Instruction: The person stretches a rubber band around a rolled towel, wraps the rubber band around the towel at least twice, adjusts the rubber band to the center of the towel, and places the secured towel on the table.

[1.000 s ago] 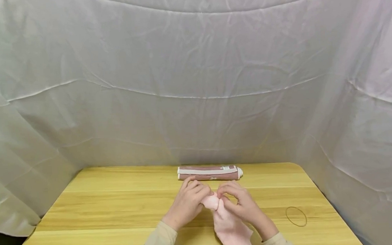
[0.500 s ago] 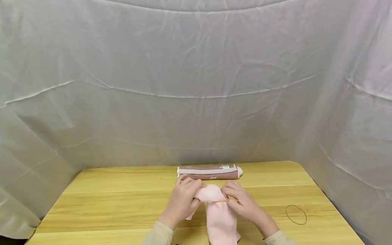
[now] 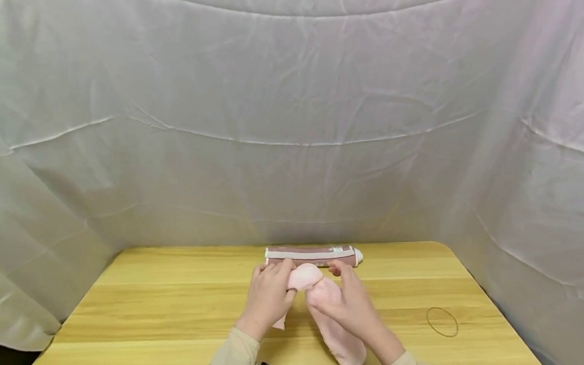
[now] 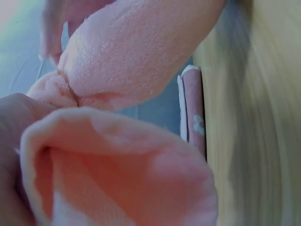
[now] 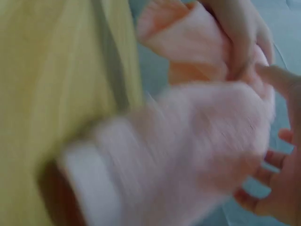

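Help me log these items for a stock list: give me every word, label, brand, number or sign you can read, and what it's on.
Readable text: none.
Small pale label on the rolled cloth: too small to read.
Pale mark on the same roll: blurred; I can't tell whether it is a sign or just pattern.
Pink cloth: no lettering visible.

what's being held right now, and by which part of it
The pink cloth: the left hand grips it just left of its cinched neck. The right hand is open beside it; touching or not, I can't tell.
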The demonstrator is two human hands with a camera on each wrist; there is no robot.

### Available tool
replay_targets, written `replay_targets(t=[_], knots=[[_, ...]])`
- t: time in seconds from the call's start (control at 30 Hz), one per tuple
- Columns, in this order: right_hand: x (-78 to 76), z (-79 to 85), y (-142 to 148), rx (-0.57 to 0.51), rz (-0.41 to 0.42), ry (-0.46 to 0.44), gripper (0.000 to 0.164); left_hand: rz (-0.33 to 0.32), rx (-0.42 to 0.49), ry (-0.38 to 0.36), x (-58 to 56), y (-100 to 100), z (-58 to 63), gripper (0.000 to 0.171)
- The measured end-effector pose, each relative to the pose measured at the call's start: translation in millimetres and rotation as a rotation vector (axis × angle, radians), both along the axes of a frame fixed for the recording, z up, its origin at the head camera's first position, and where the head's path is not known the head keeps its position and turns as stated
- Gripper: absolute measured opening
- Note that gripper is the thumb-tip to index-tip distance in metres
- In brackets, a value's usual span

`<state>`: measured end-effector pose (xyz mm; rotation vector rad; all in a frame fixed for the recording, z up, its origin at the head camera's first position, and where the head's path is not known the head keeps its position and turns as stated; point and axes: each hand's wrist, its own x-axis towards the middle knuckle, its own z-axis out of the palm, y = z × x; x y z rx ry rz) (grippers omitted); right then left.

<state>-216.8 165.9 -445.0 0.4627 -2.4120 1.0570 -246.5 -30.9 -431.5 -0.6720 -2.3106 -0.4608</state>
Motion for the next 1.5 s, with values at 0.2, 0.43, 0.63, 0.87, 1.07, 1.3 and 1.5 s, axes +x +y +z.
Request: replay_targets(t=[0.2, 0.43, 0.63, 0.87, 1.07, 1.3, 1.5], knots=[[-0.4, -8.0, -11.1, 0.181, -0.178, 0.007, 0.083, -0.001, 0.009, -0.052, 4.7, 8.0, -0.5, 0.033], [-3.9, -3.8, 7.3, 0.192, -0.203, -0.094, 0.054, -0.016, -0.041, 0.000, 0.8, 5.6, -5.1, 0.037], [-5.1, 6.9, 29.7, 0.283, -0.117, -0.188, 0.042, -0.044, -0.074, 0.061, -5.4, -7.3, -4.9, 0.033], [-5.6, 16.1, 47.1, 0.231, 0.080, -0.382, 0.036, -0.072, -0.116, 0.008, -7.4, -15.9, -1.2, 0.031], [-7.4, 14.6, 53.0, 0.145, 0.236, -0.399, 0.031, -0.075, -0.134, 0.043, -8.1, -13.1, -4.9, 0.034], [-8.2, 11.7, 51.8, 0.066, 0.244, -0.387, 0.028, -0.082, -0.185, 0.007, -3.1, -2.8, -5.1, 0.064], [-12.0, 7.1, 48.6, 0.061, 0.241, -0.344, 0.023, -0.165, -0.181, -0.080, 5.1, 10.0, -2.2, 0.069]])
